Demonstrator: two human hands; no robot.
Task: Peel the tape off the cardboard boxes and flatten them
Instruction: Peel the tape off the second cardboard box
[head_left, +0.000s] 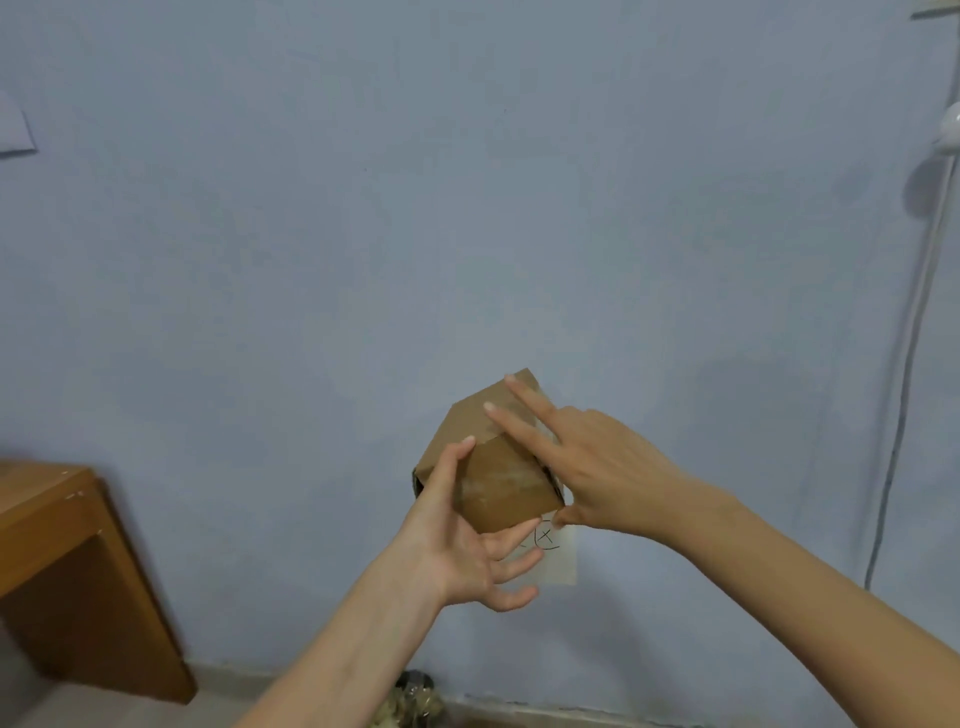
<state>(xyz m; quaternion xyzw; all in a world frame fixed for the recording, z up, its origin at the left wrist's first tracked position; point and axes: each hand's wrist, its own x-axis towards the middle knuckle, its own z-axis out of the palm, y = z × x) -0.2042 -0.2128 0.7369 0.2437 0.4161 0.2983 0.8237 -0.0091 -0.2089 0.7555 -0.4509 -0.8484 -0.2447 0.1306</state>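
Note:
A small brown cardboard box (501, 480) is held up in front of the blue wall, tilted with one corner pointing down. Pale strips of clear tape run across its near face. My left hand (470, 551) holds it from below, thumb on the left edge and a finger under the bottom corner, the other fingers spread free. My right hand (597, 467) reaches in from the right: two straight fingers lie across the box's upper face, while thumb and a finger pinch at the box's lower right corner. What they pinch is too small to tell.
A wooden desk (57, 525) stands at the left against the wall. A paper with a pen drawing (558, 556) is stuck on the wall behind the box. A grey cable (906, 374) hangs down at the right. Some debris (413, 699) lies on the floor below.

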